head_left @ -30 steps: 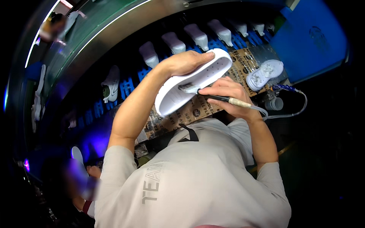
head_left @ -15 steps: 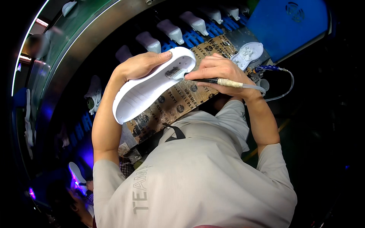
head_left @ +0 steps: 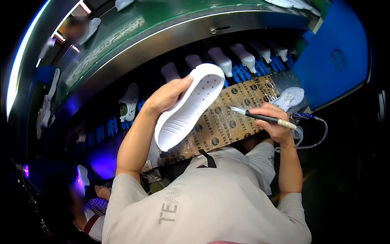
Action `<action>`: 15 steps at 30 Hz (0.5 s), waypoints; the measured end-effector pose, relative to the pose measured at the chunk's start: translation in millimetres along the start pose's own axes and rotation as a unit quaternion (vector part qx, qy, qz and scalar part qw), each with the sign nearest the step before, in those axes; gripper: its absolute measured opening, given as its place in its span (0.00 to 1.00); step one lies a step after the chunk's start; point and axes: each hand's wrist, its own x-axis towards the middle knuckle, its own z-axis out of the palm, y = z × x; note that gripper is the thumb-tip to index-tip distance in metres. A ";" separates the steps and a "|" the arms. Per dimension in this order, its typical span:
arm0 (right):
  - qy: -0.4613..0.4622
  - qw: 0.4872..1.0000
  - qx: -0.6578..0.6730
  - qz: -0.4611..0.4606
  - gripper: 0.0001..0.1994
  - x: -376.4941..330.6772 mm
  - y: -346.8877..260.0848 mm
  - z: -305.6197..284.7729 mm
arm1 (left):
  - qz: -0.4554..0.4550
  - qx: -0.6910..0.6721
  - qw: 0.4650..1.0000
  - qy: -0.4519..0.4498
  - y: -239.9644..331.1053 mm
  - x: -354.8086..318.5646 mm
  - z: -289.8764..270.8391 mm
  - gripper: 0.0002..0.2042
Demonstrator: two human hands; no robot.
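Observation:
A white shoe sole (head_left: 191, 106) is tilted in front of me, its hollow inner side facing up, with small holes at the far end and grooves at the near end. My left hand (head_left: 170, 95) grips its left edge near the far end, thumb on the rim. In my right hand (head_left: 273, 122) is a brush (head_left: 264, 117) with a black and tan handle and pale bristles. Its tip points left, apart from the sole and above the covered board (head_left: 227, 129). A clear tube (head_left: 300, 142) loops beside the handle's rear end.
Another white sole with whitish lumps on it (head_left: 289, 97) lies at the board's right end, near a blue hose fitting (head_left: 304, 116). Shoe lasts (head_left: 219, 59) on blue holders line the far side, below a green conveyor (head_left: 170, 20). A co-worker's hand (head_left: 102, 192) is at lower left.
The brush has come out of the sole and moved right with my right hand. The sole is now turned more upright, its inside unobstructed. My view has shifted.

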 end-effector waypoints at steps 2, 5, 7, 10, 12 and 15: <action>0.019 0.999 -0.005 0.039 0.15 -9.5 2.3 2.6 | 0.129 -0.185 0.971 -0.081 37.6 -2.1 -24.2 0.33; 0.000 0.996 0.011 0.087 0.15 -20.6 4.4 15.3 | 0.252 -0.198 0.936 -0.148 121.2 31.6 -140.4 0.28; -0.033 0.996 0.015 0.087 0.15 -22.4 6.2 23.6 | 0.285 -0.149 0.947 0.008 158.4 42.3 -236.6 0.29; -0.059 0.993 0.027 0.099 0.15 -26.6 8.3 33.3 | 0.238 -0.151 0.902 0.326 151.0 55.1 -409.2 0.31; -0.048 0.991 0.029 0.121 0.15 -35.1 13.6 35.8 | 0.126 -0.064 0.827 0.545 109.5 49.7 -454.9 0.29; -0.043 0.987 0.046 0.148 0.15 -44.5 21.6 42.9 | -0.134 0.324 0.689 0.634 50.4 -32.6 -498.8 0.27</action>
